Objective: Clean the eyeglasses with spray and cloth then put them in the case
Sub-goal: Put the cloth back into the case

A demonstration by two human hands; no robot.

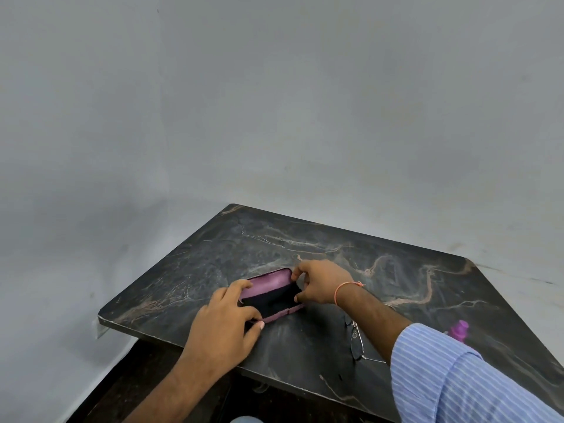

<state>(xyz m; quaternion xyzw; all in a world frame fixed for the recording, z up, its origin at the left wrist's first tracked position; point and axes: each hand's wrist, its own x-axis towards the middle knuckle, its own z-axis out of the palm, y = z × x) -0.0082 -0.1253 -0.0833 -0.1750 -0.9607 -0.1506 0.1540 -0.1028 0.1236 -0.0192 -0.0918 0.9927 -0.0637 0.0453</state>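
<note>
A pink eyeglass case (270, 285) lies open on the dark marble table (396, 270), its lid raised and its black lining showing. My left hand (225, 325) grips the case's near left end, and my right hand (320, 283) grips its far right end. Thin metal-framed eyeglasses (357, 340) lie on the table beside and partly under my right forearm. A purple spray bottle (459, 329) shows just behind my striped sleeve at the right. I see no cloth.
The table stands against a plain grey wall. Its left and near edges drop off to a dark floor (122, 386). Bare tabletop lies behind the case and to the far right.
</note>
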